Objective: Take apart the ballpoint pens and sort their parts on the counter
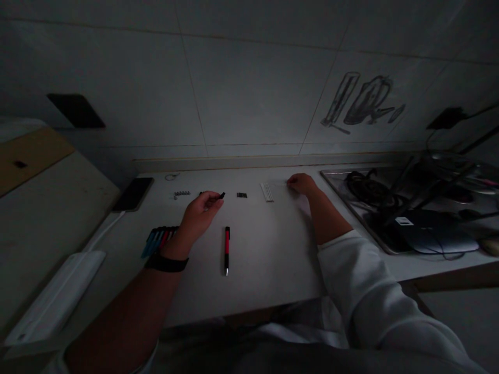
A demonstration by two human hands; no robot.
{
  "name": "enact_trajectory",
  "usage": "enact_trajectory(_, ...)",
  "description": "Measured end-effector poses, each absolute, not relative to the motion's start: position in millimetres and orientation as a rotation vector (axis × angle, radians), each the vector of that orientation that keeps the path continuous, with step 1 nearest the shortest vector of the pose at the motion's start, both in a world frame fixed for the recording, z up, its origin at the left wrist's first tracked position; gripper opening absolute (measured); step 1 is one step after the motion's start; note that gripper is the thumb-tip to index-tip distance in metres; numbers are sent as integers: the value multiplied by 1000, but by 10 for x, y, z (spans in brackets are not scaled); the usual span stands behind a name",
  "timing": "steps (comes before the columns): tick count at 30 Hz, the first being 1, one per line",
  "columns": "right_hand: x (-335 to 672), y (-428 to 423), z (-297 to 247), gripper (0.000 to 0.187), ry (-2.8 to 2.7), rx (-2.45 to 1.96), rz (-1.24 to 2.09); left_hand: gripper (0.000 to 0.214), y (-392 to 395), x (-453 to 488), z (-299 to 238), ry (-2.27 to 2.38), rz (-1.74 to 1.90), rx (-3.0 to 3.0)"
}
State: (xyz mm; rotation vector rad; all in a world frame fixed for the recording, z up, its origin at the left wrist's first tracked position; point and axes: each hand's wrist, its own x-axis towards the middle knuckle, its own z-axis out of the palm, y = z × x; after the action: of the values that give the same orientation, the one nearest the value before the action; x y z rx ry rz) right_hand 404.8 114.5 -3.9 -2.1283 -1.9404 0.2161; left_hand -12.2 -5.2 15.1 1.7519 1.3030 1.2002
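My left hand (201, 212) is closed in a pinch on a small black pen part (222, 196), its tip poking out past the fingers. On the right, my right hand (301, 183) rests at the counter with its fingertips together; whatever they pinch is too small or dark to make out. Between the hands lie a group of short black pieces (242, 195) and a row of thin white pen refills (267, 192). A red and black pen (227, 251) lies upright in view, nearer to me. Several blue and red pen barrels (159, 239) are partly hidden behind my left wrist.
Several small metallic pieces (182, 194) and a thin ring (171, 177) lie at the back left. A phone (133, 194) with a white cable sits by a white power strip (58, 293). A stove (351, 208) bearing a dark device (432, 231) borders the right.
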Motion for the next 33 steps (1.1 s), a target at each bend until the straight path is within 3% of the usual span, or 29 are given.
enact_trajectory(24, 3977, 1077, -3, 22, -1967, -2095, 237, 31, -29, -122, 121, 1267, 1179, 1735)
enact_trajectory(29, 4050, 1063, 213, 33, -1944, -2106, 269, 26, -38, -112, 113, 1264, 1187, 1793)
enact_trajectory(33, 4091, 929, 676, 29, -1760, -1991, 200, 19, -89, -95, 164, 1275, 1263, 1983)
